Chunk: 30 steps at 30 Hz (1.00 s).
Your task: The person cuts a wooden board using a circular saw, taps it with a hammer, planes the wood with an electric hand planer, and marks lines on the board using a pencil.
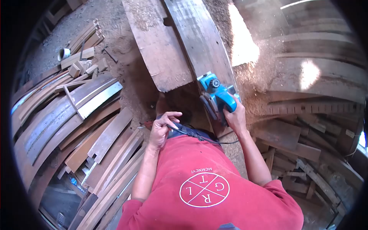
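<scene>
My right hand [235,116] is wrapped round the rear handle of a blue electric planer [215,89]. The planer rests on the near end of a long grey-brown plank [202,36]. Shavings spray out to the right of the tool. Near my waist, my left hand [162,129] pinches a black power cord [188,133], which runs across the front of my red shirt toward the right. Beside the plank, on its left, lies a wider board [159,50] with a notch in its edge and sawdust on top.
Stacked curved planks [53,122] and loose offcuts fill the left side. A roll of tape [63,54] lies by the small blocks. More curved timbers [314,69] and scrap wood [283,134] are piled at the right. Sawdust [251,86] covers the ground beside the plank.
</scene>
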### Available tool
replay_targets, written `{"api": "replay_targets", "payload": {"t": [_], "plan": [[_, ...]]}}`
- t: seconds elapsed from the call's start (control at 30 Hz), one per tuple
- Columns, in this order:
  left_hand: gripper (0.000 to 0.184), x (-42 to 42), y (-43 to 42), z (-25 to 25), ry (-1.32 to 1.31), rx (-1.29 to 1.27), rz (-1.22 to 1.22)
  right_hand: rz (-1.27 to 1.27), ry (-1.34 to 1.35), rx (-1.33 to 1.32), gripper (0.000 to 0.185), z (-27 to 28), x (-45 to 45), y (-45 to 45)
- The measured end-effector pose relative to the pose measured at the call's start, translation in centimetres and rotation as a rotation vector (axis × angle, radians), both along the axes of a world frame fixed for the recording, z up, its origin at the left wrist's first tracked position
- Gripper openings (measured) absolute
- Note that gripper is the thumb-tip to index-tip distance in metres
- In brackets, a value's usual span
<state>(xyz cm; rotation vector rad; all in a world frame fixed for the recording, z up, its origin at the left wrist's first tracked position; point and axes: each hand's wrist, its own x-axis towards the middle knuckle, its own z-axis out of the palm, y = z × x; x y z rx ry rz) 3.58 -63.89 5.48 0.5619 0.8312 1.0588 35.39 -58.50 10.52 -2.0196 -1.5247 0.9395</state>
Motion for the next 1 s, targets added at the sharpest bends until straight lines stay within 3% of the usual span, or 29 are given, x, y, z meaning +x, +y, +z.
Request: {"api": "replay_targets", "payload": {"t": [0.17,0.27,0.33,0.57,0.63,0.7,0.77,0.8,1.0], "plan": [[0.031,-0.2,1.2,0.1,0.013,-0.037,-0.053,-0.026,-0.032,-0.043,0.051,0.8,0.0,1.3],[0.032,-0.9,2.3,0.4,0.073,-0.015,-0.170,-0.076,-0.083,-0.042,0.046,1.9,1.3,1.3],[0.034,-1.4,2.6,-0.5,0.208,0.046,-0.391,-0.123,-0.093,-0.059,0.040,2.9,2.8,0.9],[0.036,-1.4,4.1,-0.6,0.384,0.107,-0.405,-0.237,-0.049,-0.187,0.043,5.0,6.7,-0.1],[0.033,-1.1,4.9,-0.4,0.609,0.289,-0.455,-0.237,-0.051,-0.183,0.043,5.4,7.2,-0.3],[0.036,-0.5,5.6,-0.2,0.640,0.342,-0.503,-0.249,-0.080,-0.200,0.043,5.8,7.5,-0.8],[0.044,0.9,6.2,0.4,0.912,0.411,-0.488,-0.292,-0.071,-0.235,0.043,6.0,7.7,-1.4],[0.062,1.2,6.7,0.3,0.956,0.507,-0.549,-0.303,-0.076,-0.220,0.043,6.0,7.9,-1.9],[0.092,6.8,9.5,-3.3,1.272,0.797,-0.667,-0.367,-0.065,-0.236,0.041,7.6,8.0,-4.5]]}}
